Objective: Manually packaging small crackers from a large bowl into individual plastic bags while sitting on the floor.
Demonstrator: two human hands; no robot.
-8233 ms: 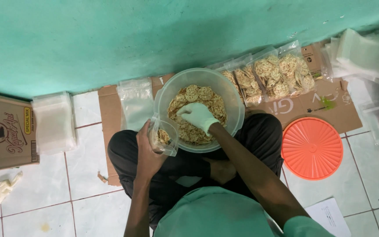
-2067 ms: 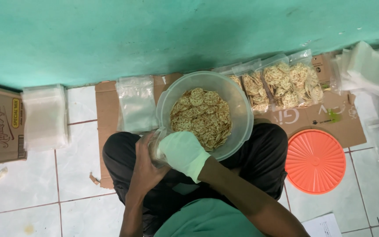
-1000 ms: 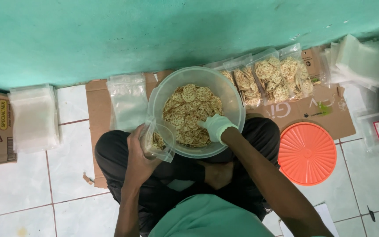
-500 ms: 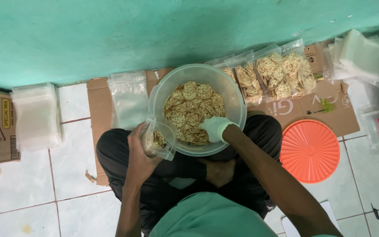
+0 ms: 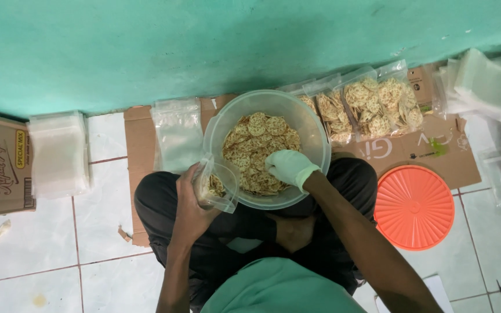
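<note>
The person is sitting cross-legged on the tiled floor [image 5: 59, 243], facing a green wall [image 5: 204, 46] at twelve o'clock. The left hand [image 5: 192, 203] is gripping a small clear bag [image 5: 215, 185], partly filled with round crackers, and holding its mouth open against the rim of the clear plastic bowl [image 5: 265, 148] at the bowl's eight o'clock edge. The right hand [image 5: 288, 168], wearing a pale glove, is reaching into the bowl at its four o'clock side, fingers curled down onto the crackers [image 5: 253, 148]; whether it is grasping any I cannot tell. The bowl is resting over the person's lap, its far rim lying close to the wall. At three o'clock an orange lid [image 5: 414, 207] is lying on the floor, well apart from the bowl. At one o'clock filled bags [image 5: 372, 104] are leaning along the wall; at ten o'clock a stack of empty bags [image 5: 176, 136] is lying on cardboard [image 5: 137, 139].
</note>
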